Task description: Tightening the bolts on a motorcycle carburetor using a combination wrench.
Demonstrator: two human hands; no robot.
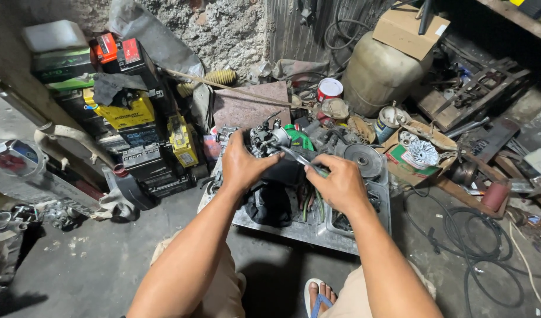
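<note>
1. The left hand [240, 166] is closed around a small metal engine part [263, 140], holding it above the far edge of a metal tray [294, 231].
2. The right hand [340, 184] grips a slim metal tool [299, 158], its tip at the part.
3. Dark cloth [269, 203] and wires lie in the tray.
4. A round pulley [363, 159] sits at the tray's far right corner.
5. Batteries [128, 112] stack left of the tray, on the floor.

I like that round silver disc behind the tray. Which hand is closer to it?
Right. The right hand, holding a slim metal tool, sits just beside and below the round silver disc. The left hand is farther off to the left, gripping the engine part.
</note>
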